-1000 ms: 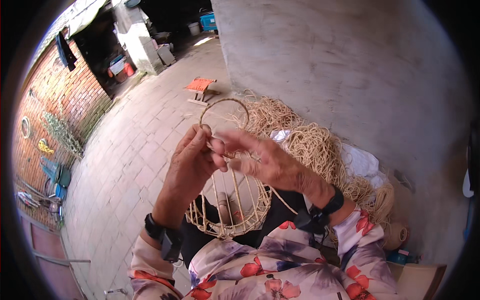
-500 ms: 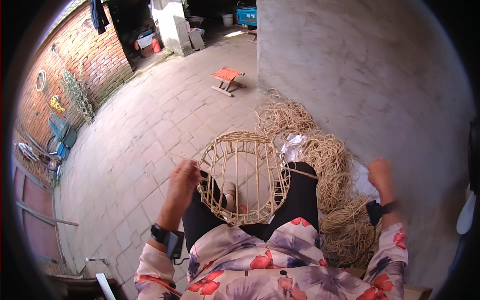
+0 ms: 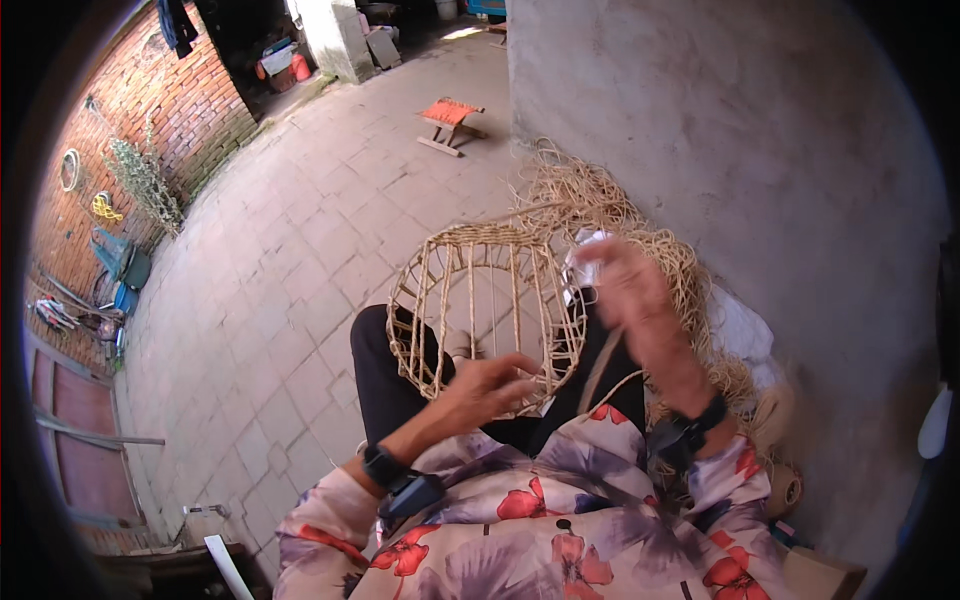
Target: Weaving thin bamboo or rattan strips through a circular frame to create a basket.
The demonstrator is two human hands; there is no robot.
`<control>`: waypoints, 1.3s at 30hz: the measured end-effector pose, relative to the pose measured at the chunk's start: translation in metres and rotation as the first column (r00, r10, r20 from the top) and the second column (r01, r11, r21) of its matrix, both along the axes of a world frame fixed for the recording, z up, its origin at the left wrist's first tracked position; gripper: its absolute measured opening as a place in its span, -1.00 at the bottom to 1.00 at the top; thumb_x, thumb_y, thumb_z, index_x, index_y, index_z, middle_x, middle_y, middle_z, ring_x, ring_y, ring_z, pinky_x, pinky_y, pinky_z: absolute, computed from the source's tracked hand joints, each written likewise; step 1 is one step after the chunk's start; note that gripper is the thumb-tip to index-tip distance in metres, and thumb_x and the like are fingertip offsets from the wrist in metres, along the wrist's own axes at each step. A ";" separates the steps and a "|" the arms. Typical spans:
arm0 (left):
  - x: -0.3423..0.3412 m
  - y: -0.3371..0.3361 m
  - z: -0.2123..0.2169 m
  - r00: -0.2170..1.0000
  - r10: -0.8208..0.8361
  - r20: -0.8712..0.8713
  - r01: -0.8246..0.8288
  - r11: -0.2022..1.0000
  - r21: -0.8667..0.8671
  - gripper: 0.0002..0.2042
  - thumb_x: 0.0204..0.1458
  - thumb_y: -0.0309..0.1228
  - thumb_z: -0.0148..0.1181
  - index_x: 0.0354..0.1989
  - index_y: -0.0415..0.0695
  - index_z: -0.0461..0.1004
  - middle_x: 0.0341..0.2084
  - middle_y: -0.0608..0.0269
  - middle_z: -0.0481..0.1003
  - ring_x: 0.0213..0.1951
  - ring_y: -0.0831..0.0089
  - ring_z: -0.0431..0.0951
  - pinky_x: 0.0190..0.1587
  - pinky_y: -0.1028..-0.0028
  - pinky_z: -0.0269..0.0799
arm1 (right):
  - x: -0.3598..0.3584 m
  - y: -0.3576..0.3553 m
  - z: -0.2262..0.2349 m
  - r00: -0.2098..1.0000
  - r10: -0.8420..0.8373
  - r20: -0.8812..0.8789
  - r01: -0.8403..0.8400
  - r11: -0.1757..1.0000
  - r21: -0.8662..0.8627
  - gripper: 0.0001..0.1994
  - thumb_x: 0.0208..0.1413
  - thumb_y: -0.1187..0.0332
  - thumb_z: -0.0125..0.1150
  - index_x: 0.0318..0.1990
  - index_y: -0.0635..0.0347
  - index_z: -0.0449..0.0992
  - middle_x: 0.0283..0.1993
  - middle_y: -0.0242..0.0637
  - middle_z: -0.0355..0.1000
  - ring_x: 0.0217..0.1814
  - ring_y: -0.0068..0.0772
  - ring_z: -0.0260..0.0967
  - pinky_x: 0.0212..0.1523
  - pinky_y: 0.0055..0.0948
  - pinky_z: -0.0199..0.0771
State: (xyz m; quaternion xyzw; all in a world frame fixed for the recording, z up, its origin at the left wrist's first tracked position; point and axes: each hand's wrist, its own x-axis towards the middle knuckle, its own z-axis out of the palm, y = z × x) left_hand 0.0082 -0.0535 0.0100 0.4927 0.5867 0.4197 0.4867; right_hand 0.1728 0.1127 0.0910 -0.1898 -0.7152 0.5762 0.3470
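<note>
A half-woven basket frame (image 3: 515, 290) of tan cord, with open ribs and a denser braided far rim, rests across my lap between my black-trousered knees. My left hand (image 3: 485, 390) is at its near edge, fingers stretched out toward the right; I see nothing held in them. To the right of the basket, my right hand (image 3: 640, 300) is raised and blurred by motion, so its grip does not show. A loose tan strand (image 3: 600, 370) hangs blurred below that hand, beside my right thigh. Whether the strand runs into the fingers cannot be made out.
Heaps of tan cord (image 3: 580, 185) lie along the grey wall (image 3: 720, 120) at my right, with white sheeting (image 3: 740, 330) among them. A folding stool with an orange seat (image 3: 450, 112) stands ahead on the paved floor (image 3: 270, 300). A brick wall (image 3: 160, 90) rises at far left.
My left hand has moved right and nearer to me, from the basket's left side to its near edge. My right hand has swung left from the wall side toward the basket.
</note>
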 end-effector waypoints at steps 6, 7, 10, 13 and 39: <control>-0.017 -0.037 0.005 0.657 0.184 -0.731 0.181 0.903 0.390 -0.86 -0.08 -0.43 0.32 -0.36 -0.11 0.49 -0.50 0.25 0.40 -0.40 0.26 0.45 -0.33 0.33 0.32 | 0.050 0.028 -0.062 0.966 -0.060 0.250 -0.053 0.904 0.424 -0.73 0.28 0.21 -0.01 -0.22 0.25 0.48 -0.61 -0.19 0.34 -0.58 -0.23 0.36 -0.46 -0.28 0.40; -0.014 -0.040 0.006 0.501 0.201 -0.842 0.264 0.891 0.370 -0.84 -0.12 -0.42 0.35 -0.38 -0.08 0.49 -0.49 0.29 0.39 -0.38 0.31 0.45 -0.30 0.34 0.29 | 0.046 0.019 -0.082 0.965 0.086 0.250 -0.190 0.881 0.433 -0.76 0.25 0.24 0.01 -0.21 0.25 0.49 -0.62 -0.18 0.35 -0.60 -0.15 0.38 -0.47 -0.23 0.41; -0.011 -0.041 0.000 0.505 0.193 -0.841 0.266 0.892 0.365 -0.81 -0.20 -0.40 0.38 -0.38 -0.02 0.52 -0.46 0.35 0.38 -0.34 0.37 0.42 -0.23 0.36 0.23 | 0.039 -0.014 -0.100 0.814 0.192 0.548 -0.391 0.879 0.272 -0.79 0.23 0.27 0.00 -0.26 0.21 0.48 -0.60 -0.10 0.39 -0.53 0.05 0.44 -0.42 -0.12 0.45; -0.013 -0.045 -0.007 0.502 0.182 -0.845 0.283 0.889 0.360 -0.80 -0.20 -0.39 0.39 -0.36 -0.01 0.54 -0.46 0.36 0.38 -0.35 0.37 0.41 -0.24 0.36 0.24 | 0.033 -0.024 -0.105 0.729 -0.008 0.684 -0.490 0.692 0.530 -0.85 0.18 0.33 0.00 -0.33 0.19 0.44 -0.59 -0.04 0.41 -0.49 0.12 0.45 -0.41 -0.04 0.45; -0.043 -0.024 0.013 0.824 0.171 -0.540 0.067 0.917 0.393 -0.88 -0.08 -0.44 0.36 -0.34 -0.13 0.62 -0.50 0.21 0.39 -0.39 0.27 0.46 -0.33 0.34 0.36 | 0.011 0.027 -0.072 0.754 0.290 0.590 -0.541 0.784 0.306 -0.69 0.12 0.19 0.22 -0.36 0.23 0.29 -0.57 -0.16 0.22 -0.59 -0.24 0.21 -0.51 -0.30 0.20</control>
